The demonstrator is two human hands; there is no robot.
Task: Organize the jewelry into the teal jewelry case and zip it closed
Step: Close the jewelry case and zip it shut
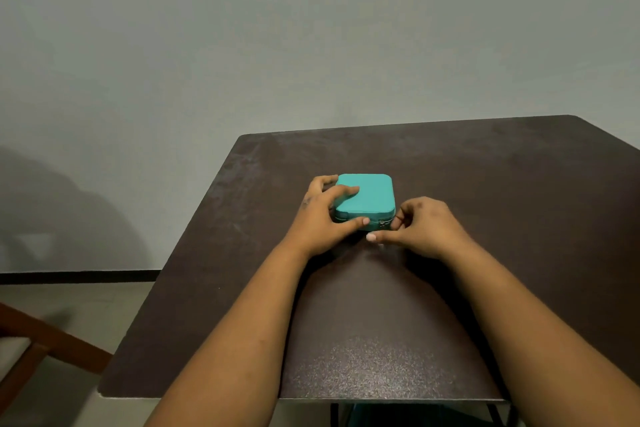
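The teal jewelry case (pixel 372 192) lies flat with its lid down in the middle of the dark table (pixel 485 184). My left hand (pixel 320 215) grips the case's left side: fingers lie on the lid and the thumb presses the front wall. My right hand (pixel 420 227) sits at the case's front right corner with its fingers curled, pinching at the metal zipper pull (pixel 382 225) there. No loose jewelry shows on the table.
A grey wall rises behind the table. A wooden chair frame (pixel 38 350) stands at the lower left, beside the table's near left corner. The table's front edge runs just below my forearms.
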